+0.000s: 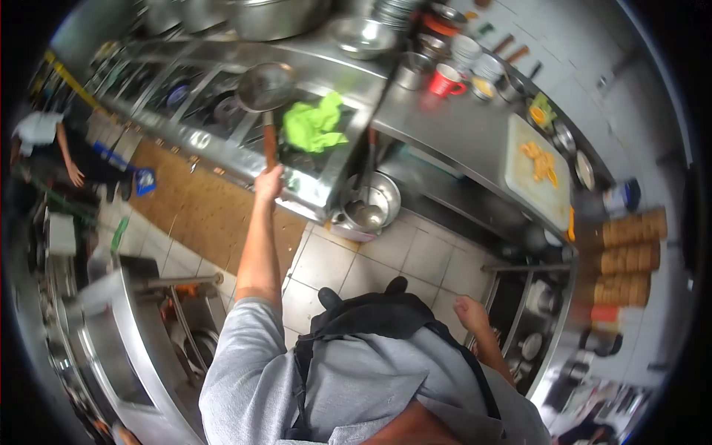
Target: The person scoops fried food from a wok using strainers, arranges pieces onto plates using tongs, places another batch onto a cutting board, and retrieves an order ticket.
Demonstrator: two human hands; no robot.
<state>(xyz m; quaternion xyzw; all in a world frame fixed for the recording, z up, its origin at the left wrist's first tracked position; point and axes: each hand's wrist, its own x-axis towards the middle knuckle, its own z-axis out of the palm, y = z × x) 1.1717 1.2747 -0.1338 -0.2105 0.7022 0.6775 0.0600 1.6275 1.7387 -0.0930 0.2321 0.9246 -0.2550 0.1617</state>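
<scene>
My left hand (268,182) reaches out over the stove's front edge, its fingers wrapped round the wooden handle of a frying pan (265,89). The dark round pan sits at or just above the burners; whether it touches them I cannot tell. Beside it, a bright green cloth (314,123) lies crumpled on the stove (204,148). My right hand (470,311) hangs at my right side, fingers curled in, with nothing visible in it. It is near the metal shelving (528,326).
A steel counter (445,133) carries a red mug (446,80) and a white cutting board (519,178) with orange-yellow pieces (540,162). Below stands a metal pot (386,194) with ladles. A brown mat (196,211) covers part of the tiles. Another person (55,148) stands at far left.
</scene>
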